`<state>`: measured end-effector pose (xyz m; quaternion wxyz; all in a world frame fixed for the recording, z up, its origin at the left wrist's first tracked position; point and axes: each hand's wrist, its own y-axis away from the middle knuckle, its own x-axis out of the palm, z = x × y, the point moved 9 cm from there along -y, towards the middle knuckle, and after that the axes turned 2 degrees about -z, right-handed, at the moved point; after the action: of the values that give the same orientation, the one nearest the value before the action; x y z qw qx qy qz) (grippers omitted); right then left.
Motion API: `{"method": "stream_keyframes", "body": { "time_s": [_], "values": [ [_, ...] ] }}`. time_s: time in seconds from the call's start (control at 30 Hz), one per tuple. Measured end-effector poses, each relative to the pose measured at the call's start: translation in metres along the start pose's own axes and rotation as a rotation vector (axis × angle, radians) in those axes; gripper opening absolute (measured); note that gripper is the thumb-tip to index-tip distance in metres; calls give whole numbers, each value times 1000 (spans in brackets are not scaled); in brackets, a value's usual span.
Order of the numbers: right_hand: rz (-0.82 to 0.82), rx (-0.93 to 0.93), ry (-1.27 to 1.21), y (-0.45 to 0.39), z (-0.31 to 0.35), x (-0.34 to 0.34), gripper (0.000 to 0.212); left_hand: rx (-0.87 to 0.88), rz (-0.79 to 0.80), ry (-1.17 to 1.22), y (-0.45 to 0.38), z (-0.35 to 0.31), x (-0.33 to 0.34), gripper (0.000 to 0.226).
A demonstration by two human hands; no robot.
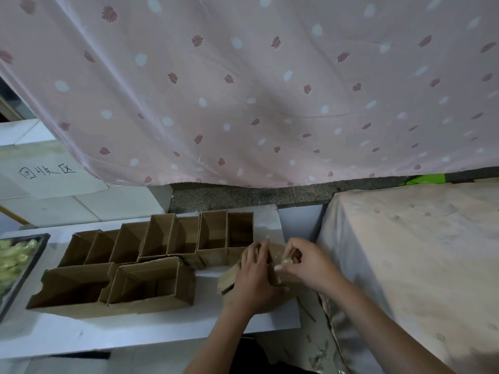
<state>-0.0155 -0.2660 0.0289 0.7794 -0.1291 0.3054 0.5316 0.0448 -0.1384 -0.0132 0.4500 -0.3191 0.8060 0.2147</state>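
Your right hand [305,263] pinches a small yellow-green wrapped piece [287,261] between thumb and fingertips, just above a cardboard box [226,282] near the right edge of the tabletop [135,333]. Your left hand [255,276] lies flat on that same box, fingers straight and close together, pressing on its top. Just left of the hands, a row of open boxes [172,238] runs along the tabletop's far edge, with two larger open boxes [145,282] in front of it. At the left edge a dark tray [40,247] holds a heap of similar yellow-green pieces [13,257]. A pink leaf-print curtain [243,90] hangs behind, and a cloth-covered surface [405,252] stands to the right.
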Motion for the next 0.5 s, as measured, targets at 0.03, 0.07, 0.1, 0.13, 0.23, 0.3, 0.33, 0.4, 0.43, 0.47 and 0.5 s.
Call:
{"method": "stream_keyframes", "body": {
  "time_s": [0.03, 0.07, 0.1, 0.13, 0.23, 0.3, 0.33, 0.4, 0.43, 0.47, 0.5],
  "values": [
    [-15, -4, -5, 0, -1, -2, 37, -7, -13, 71, 0, 3, -3, 124],
    [-29, 0, 2, 0, -2, -3, 37, -13, -19, 138, 0, 6, -5, 123],
    [-40, 9, 15, 0, -3, -4, 37, -21, -19, 189, 1, 10, -6, 124],
    [-47, 19, 24, 0, -4, -4, 37, -30, -16, 222, 3, 14, -5, 124],
    [-30, 19, 6, 1, -5, -2, 33, -38, -2, 264, 8, 22, 1, 123],
    [3, 2, 18, 3, -4, 3, 23, -40, 22, 271, 11, 25, 8, 122],
    [13, -6, 39, 3, -2, 5, 17, -57, 29, 280, 13, 29, 11, 122],
    [13, -3, 73, 3, -2, 8, 9, -121, 33, 313, 18, 43, 14, 121],
    [11, 12, 74, 3, -5, 8, 12, -152, 36, 332, 21, 52, 16, 121],
    [25, 31, 73, 2, -9, 8, 15, -177, 44, 347, 23, 60, 18, 122],
    [58, 49, 73, 1, -12, 11, 18, -195, 59, 351, 26, 67, 20, 123]
  ]
}}
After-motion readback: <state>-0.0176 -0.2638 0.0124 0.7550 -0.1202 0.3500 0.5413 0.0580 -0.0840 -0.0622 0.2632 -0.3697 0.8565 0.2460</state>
